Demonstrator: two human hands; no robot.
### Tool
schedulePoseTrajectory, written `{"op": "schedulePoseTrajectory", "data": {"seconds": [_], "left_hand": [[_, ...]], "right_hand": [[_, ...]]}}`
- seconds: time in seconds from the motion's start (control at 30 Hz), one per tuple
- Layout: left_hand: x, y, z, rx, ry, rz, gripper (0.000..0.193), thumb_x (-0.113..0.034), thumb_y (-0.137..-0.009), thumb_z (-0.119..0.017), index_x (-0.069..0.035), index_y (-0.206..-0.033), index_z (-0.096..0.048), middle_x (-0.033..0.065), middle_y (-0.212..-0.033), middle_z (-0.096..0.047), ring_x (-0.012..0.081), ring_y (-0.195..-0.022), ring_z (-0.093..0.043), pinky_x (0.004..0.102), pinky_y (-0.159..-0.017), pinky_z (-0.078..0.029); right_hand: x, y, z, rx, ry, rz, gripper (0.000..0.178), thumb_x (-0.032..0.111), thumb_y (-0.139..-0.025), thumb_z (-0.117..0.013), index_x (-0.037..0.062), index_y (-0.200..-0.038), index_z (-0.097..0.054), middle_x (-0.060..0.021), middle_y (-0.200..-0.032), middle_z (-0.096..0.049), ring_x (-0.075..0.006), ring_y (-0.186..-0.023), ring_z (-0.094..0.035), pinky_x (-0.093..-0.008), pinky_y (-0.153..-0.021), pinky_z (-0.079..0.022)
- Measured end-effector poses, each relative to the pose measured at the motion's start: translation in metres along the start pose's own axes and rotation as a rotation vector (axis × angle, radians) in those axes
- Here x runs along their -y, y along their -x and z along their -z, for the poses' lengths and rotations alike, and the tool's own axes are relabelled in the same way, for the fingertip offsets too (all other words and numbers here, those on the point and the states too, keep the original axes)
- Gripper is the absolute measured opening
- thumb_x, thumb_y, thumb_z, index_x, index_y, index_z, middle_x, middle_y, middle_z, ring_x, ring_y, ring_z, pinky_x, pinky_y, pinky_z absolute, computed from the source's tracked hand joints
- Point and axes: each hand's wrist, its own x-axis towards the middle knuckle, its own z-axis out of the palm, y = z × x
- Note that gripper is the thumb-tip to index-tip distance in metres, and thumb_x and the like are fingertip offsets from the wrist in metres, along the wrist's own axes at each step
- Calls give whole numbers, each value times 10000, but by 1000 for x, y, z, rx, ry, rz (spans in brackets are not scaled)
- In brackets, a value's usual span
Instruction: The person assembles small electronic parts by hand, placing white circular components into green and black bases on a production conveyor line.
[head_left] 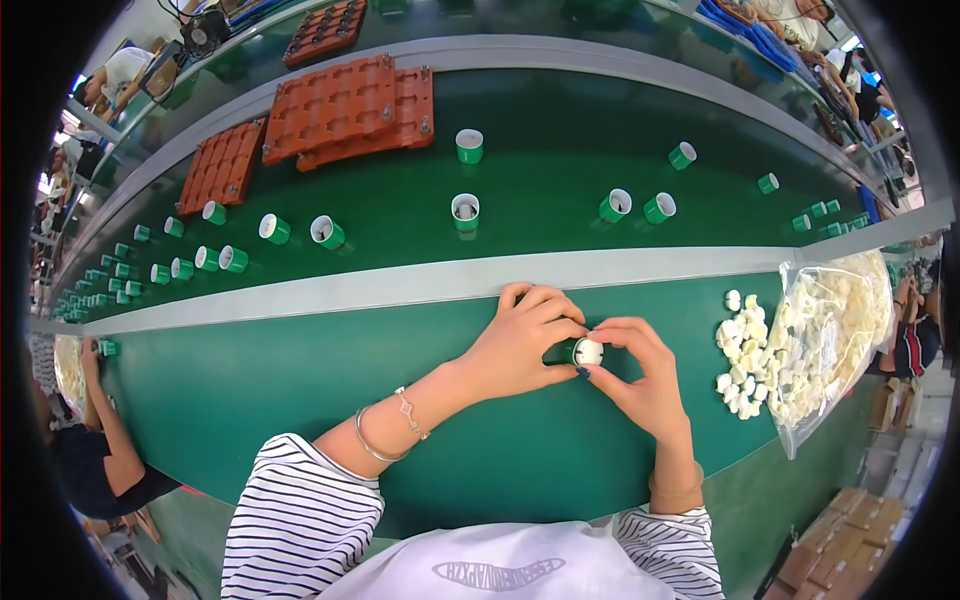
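Observation:
Over the green worktop, my left hand [515, 340] is closed around a small green cup [569, 353], lying on its side with its white end turned to the right. A round white plastic part [590, 351] shows at that end. My right hand [646, 380] pinches it between thumb and fingers, the thumb at the lower edge. How deep the white part sits in the cup cannot be made out. To the right lies a loose pile of small white plastic parts [745, 345], beside a clear bag [835, 330] full of the same kind.
Beyond a grey metal rail [420, 290] runs a green belt carrying several green-and-white cups [465, 212]. Orange-brown moulded trays [330, 108] are stacked at the back left. A co-worker's arm [112, 425] reaches in at far left. Cardboard boxes [835, 535] stand at lower right.

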Motion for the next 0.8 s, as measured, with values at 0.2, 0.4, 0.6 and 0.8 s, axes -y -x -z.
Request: {"op": "schedulePoseTrajectory", "data": {"seconds": [0.2, 0.4, 0.6, 0.8], "left_hand": [[-2, -3, -6, -20, 5, -1, 405, -180, -653, -833, -122, -1015, -661, -11, -1118, -600, 201, -1174, -495, 428, -1024, -283], [-2, -7, -10, -16, 13, -15, 399, -179, -651, -835, -123, -1008, -667, -15, -1107, -603, 195, -1161, -502, 425, -1022, -285], [-2, -12, -15, -20, 3, -14, 360, -205, -696, -817, -126, -1015, -673, -9, -1090, -611, 196, -1148, -508, 416, -1020, -286], [-4, -18, -17, -35, -28, -21, 354, -224, -708, -812, -129, -1019, -672, -7, -1081, -616, 210, -1138, -513, 405, -1004, -300]], "right_hand": [[-2, 3, 0, -6, 59, -5, 362, 11, -685, -797, 58, -1015, -657, -99, -1069, -649, -246, -975, -635, -331, -842, -508], [1, 5, 3, -26, 276, 38, 378, 48, -677, -822, 48, -1015, -654, -103, -1068, -653, -279, -996, -617, -360, -850, -508], [-1, 6, 29, 101, 431, 287, 395, 67, -699, -792, 68, -1075, -673, -63, -1098, -655, -260, -1025, -606, -369, -873, -496], [-4, 4, 44, 258, 581, 462, 364, 69, -746, -741, 66, -1104, -676, -29, -1120, -653, -223, -985, -615, -356, -833, -490]]}}
